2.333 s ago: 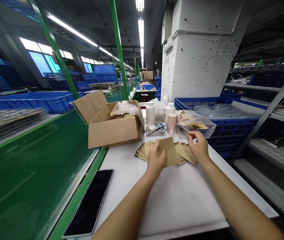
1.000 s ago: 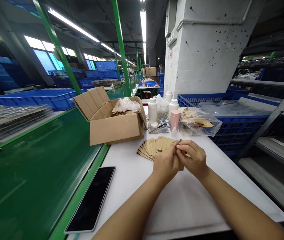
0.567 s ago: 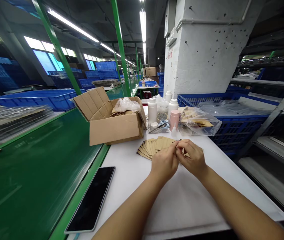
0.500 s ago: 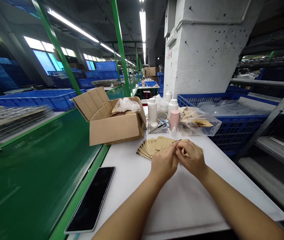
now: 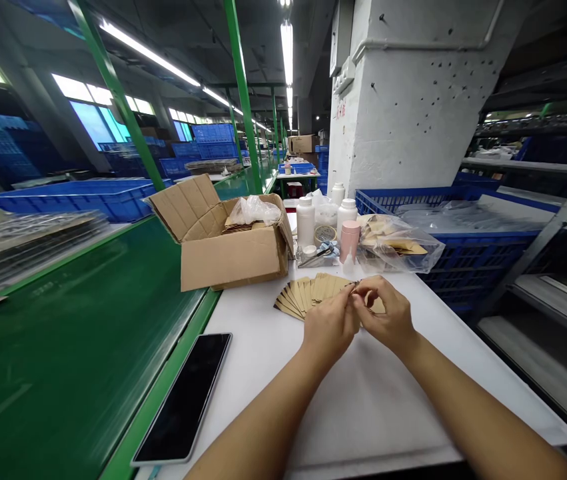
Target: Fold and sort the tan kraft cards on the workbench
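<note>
- Left hand: forearm enters from the lower edge and angles up and inward, wrist raised; fingers curl narrowly toward the right hand.
- Right hand: forearm enters from the lower right corner, wrist bent inward; fingertips pinch close against those of the left hand.
- Small thin sliver: held between both sets of fingertips; too small to identify.
- Tan kraft-paper packets: fanned in an overlapping arc on the white table top, directly behind the hands; one tan edge shows past the right hand, its remainder hidden.
- Black smartphone: lies face up near the table's left edge, well apart from the hands.
- Open cardboard box: stands beyond the packets, holding a clear plastic bag.
- White plastic bottles and pink cylindrical container: stand beyond the hands, beside a clear bag of tan packets.
- Hidden: fingers partly cover the pinch point; the grip cannot be read in detail.
</note>
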Motion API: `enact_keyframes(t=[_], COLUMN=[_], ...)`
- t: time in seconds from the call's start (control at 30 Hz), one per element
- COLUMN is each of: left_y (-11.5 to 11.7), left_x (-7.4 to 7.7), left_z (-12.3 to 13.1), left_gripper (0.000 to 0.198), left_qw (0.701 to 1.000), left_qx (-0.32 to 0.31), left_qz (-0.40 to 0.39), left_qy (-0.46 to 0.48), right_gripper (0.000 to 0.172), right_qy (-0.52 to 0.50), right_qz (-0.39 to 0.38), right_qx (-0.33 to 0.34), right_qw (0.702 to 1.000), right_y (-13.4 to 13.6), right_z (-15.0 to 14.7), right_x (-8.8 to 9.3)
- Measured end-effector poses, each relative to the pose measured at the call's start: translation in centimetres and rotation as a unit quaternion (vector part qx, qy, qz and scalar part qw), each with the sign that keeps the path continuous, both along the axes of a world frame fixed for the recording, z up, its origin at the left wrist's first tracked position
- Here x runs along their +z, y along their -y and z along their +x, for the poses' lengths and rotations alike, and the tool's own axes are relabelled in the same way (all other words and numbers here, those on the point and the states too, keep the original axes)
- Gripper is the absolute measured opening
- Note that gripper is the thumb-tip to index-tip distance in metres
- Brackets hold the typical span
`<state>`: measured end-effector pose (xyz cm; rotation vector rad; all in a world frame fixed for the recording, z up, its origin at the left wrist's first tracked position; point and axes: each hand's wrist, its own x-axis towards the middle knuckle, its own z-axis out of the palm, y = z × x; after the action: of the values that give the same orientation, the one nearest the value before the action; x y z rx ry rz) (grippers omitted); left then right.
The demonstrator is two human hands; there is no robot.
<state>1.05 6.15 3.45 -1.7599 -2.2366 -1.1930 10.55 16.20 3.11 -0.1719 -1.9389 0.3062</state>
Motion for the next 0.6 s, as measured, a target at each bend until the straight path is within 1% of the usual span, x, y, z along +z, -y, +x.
enact_keyframes(t=[0.17,0.37,0.47,0.6], left_y=[-0.12,-0.09,-0.03,0.12], left_x=[-0.33,-0.38,-0.25,-0.03], left_z=[0.06,-0.1,-0.03,0.09], left_gripper=[0.04,0.04,0.039,0.041], left_qw=[1.0,1.0,1.0,1.0], left_qx=[0.011,0.003,0.005,-0.006], left_qz=[0.012,0.012,-0.003,-0.014], left_qy=[-0.005,-0.028,-0.022,0.003], right_gripper=[0.018,0.015,0.013,0.009], right_qy=[0.01,0.026,0.043,0.054], right_qz=[0.054,0.072,0.079,0.081], right_qx=[0.01,-0.012,-0.031,-0.036], right_qw=[0.998,0.997,0.995,0.995], right_y=[-0.17,-0.21,-0.24,-0.15], right_z=[0.07,0.12,0.18,0.27], right_x=[0.14,0.06,0.01,0.19])
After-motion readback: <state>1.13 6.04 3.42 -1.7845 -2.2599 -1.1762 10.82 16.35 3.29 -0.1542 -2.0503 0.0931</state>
